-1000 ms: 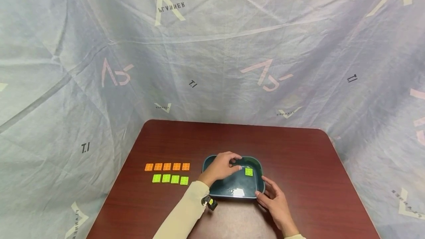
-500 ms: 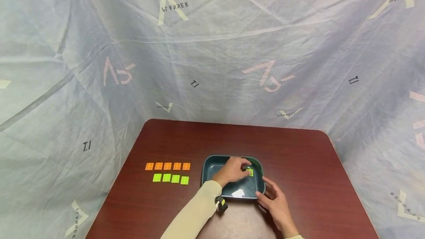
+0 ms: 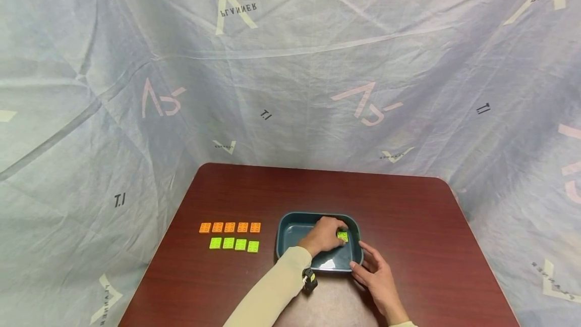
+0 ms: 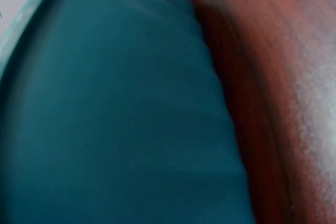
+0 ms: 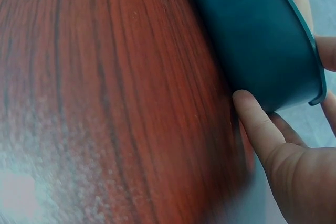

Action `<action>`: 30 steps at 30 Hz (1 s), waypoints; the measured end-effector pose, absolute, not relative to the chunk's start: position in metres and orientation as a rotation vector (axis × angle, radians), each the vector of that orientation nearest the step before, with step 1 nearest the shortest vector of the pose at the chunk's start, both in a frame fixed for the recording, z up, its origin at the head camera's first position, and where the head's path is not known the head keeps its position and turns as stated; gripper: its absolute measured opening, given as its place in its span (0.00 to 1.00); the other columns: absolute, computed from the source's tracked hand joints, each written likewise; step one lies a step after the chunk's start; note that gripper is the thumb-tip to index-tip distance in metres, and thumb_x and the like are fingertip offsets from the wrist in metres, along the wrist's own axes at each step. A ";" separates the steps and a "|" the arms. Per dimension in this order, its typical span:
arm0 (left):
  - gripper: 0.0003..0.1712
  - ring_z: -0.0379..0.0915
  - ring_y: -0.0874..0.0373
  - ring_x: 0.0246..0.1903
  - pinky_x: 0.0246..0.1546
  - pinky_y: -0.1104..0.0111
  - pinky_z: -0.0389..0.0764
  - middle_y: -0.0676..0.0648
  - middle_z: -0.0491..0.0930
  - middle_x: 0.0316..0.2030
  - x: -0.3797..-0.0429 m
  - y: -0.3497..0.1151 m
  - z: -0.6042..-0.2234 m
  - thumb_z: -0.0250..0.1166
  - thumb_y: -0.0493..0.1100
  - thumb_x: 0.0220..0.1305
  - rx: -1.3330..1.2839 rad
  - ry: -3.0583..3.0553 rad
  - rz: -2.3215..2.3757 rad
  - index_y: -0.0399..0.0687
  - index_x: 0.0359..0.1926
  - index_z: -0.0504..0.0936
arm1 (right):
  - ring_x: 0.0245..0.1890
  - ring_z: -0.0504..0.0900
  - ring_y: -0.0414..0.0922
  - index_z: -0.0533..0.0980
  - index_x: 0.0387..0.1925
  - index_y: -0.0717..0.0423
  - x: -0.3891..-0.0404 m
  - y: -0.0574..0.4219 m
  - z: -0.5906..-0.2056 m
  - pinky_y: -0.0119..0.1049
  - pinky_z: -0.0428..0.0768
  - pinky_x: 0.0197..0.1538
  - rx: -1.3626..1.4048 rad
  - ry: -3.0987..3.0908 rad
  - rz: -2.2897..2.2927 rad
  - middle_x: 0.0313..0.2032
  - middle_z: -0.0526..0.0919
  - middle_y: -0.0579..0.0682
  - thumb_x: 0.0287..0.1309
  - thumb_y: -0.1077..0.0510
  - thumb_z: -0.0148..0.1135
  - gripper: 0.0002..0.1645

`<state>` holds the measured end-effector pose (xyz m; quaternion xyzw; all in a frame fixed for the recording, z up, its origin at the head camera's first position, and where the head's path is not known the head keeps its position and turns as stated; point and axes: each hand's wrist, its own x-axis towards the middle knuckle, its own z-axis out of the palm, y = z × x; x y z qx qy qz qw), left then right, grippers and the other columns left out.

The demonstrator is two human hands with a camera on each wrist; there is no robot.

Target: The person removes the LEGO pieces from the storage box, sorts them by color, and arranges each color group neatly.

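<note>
A dark teal tray [image 3: 290, 254] sits on the table, with one green toy building brick [image 3: 342, 236] in its right part. My left hand [image 3: 323, 235] reaches down into the tray, thumb and fingers curled about that brick at its near and far sides. The brick's left edge is partly covered by the hand. At the tray's near right corner my right hand [image 3: 374, 274] holds the wall, thumb in front and fingers along the side. Up close in the right wrist view, the thumb [image 5: 257, 121] presses low on the tray's outer wall [image 5: 262, 40].
Left of the tray lie a row of several orange bricks [image 3: 230, 227] and, nearer, a row of several green bricks [image 3: 234, 244]. The dark red table [image 3: 436, 246] ends at grey cloth walls [image 3: 299, 79]. The tray's outer wall [image 4: 126, 108] fills the left wrist view.
My left hand has moved right and down inside the tray, closing thumb and fingers about the green brick. The right hand has stayed at the tray's corner.
</note>
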<state>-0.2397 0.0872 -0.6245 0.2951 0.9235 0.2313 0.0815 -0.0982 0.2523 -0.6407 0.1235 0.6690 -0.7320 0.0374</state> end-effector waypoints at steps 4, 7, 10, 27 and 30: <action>0.25 0.81 0.67 0.51 0.50 0.73 0.82 0.59 0.88 0.52 -0.238 0.089 -0.626 0.81 0.47 0.60 0.901 2.747 0.652 0.58 0.59 0.88 | 0.58 0.84 0.49 0.68 0.77 0.49 -0.099 0.253 -0.641 0.43 0.90 0.49 0.384 2.066 -2.240 0.70 0.73 0.68 0.60 0.62 0.77 0.46; 0.24 0.81 0.67 0.50 0.49 0.73 0.82 0.59 0.88 0.52 -0.236 0.090 -0.626 0.80 0.46 0.61 0.904 2.749 0.623 0.58 0.59 0.88 | 0.58 0.84 0.50 0.68 0.77 0.49 -0.098 0.253 -0.641 0.43 0.90 0.49 0.387 2.079 -2.233 0.69 0.74 0.68 0.60 0.62 0.77 0.46; 0.23 0.81 0.66 0.51 0.50 0.73 0.82 0.59 0.88 0.51 -0.235 0.090 -0.625 0.80 0.46 0.61 0.911 2.759 0.602 0.58 0.58 0.88 | 0.58 0.84 0.51 0.68 0.76 0.49 -0.099 0.253 -0.643 0.43 0.90 0.49 0.394 2.083 -2.230 0.69 0.74 0.68 0.60 0.62 0.77 0.46; 0.24 0.83 0.71 0.42 0.43 0.77 0.83 0.54 0.90 0.47 -0.237 0.084 -0.621 0.80 0.46 0.60 0.848 2.662 0.838 0.51 0.58 0.89 | 0.54 0.85 0.44 0.68 0.77 0.48 -0.099 0.252 -0.644 0.43 0.90 0.49 0.402 2.083 -2.220 0.69 0.74 0.68 0.61 0.61 0.76 0.45; 0.25 0.82 0.72 0.41 0.42 0.78 0.82 0.54 0.90 0.47 -0.238 0.082 -0.618 0.81 0.45 0.59 0.846 2.646 0.863 0.50 0.58 0.89 | 0.54 0.85 0.43 0.67 0.77 0.50 -0.099 0.252 -0.644 0.43 0.90 0.48 0.390 2.097 -2.221 0.69 0.73 0.69 0.61 0.61 0.77 0.45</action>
